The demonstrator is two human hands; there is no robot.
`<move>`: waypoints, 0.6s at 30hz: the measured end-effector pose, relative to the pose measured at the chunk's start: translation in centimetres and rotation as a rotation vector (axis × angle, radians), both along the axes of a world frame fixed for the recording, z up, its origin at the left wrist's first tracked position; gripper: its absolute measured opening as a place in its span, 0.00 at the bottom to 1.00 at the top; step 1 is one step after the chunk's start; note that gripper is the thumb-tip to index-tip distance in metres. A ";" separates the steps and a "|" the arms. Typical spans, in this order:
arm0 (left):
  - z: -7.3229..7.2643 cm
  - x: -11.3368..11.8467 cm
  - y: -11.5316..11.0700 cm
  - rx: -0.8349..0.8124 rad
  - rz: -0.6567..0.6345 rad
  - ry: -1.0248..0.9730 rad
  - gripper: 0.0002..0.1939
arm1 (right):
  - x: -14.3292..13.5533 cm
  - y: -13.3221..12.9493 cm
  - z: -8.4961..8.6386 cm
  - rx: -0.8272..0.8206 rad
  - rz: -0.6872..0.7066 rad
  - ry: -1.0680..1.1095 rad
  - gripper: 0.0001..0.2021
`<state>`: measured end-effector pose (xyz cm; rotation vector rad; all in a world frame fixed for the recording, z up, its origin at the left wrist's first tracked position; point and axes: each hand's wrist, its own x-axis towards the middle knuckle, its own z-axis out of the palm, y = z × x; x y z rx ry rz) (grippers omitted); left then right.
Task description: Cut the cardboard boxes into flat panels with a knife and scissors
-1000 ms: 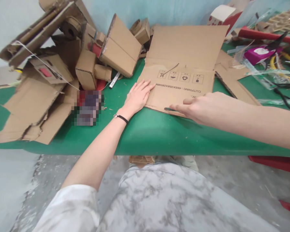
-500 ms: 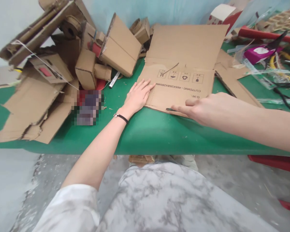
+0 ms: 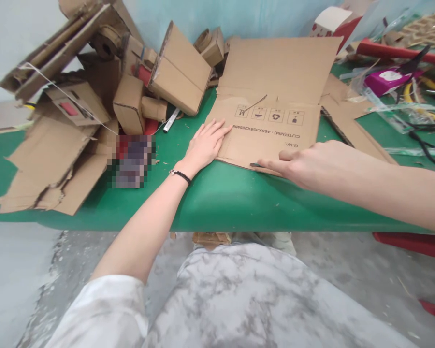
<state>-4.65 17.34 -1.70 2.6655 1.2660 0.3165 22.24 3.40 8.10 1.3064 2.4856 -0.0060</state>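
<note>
Two hands meet the cardboard point(image 3: 275, 63), the left point(image 3: 206, 142) open and flat, the right point(image 3: 304, 164) closed round a mostly hidden dark tool point(image 3: 254, 165) at its near edge.

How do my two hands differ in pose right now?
The left hand lies palm down with its fingers spread; the right hand is curled, its index finger extended along a mostly hidden dark-tipped tool.
The left wrist wears a black bracelet; the right wrist is bare.
Both hands are at the near part of the printed cardboard.
</note>
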 end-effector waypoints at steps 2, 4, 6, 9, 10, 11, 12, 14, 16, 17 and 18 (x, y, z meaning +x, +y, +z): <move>0.0 0.0 0.0 -0.004 0.003 0.003 0.28 | 0.1 0.0 -0.1 -0.011 -0.012 0.015 0.37; -0.1 0.0 0.1 -0.010 0.006 0.001 0.28 | 0.1 -0.1 -0.1 -0.010 -0.024 0.000 0.37; -0.1 0.0 0.1 -0.017 0.004 -0.004 0.28 | 0.0 -0.3 0.0 0.006 -0.016 -0.027 0.36; -0.1 0.0 0.1 -0.019 0.000 -0.017 0.28 | -0.2 -0.5 0.2 0.037 0.011 -0.070 0.35; -0.1 0.0 0.1 -0.018 0.000 -0.021 0.28 | -0.2 -0.5 0.2 0.040 0.012 -0.081 0.35; -0.1 0.0 0.1 -0.017 -0.001 -0.025 0.28 | -0.1 -0.4 0.2 0.041 0.007 -0.086 0.36; -0.1 0.0 0.1 -0.017 -0.001 -0.028 0.28 | -0.1 -0.4 0.0 0.040 -0.004 -0.083 0.37; -0.1 0.0 0.1 -0.019 -0.001 -0.031 0.28 | 0.2 -0.4 -0.3 0.042 -0.019 -0.053 0.38; -0.1 0.0 0.1 -0.019 0.001 -0.034 0.27 | 0.5 -0.4 -0.6 0.055 -0.022 -0.018 0.38; -0.1 0.0 0.1 -0.017 0.001 -0.036 0.27 | 0.7 -0.5 -0.8 0.061 -0.018 -0.005 0.38; -0.1 0.0 0.0 -0.015 0.000 -0.038 0.27 | 0.9 -0.5 -1.0 0.069 -0.011 0.008 0.38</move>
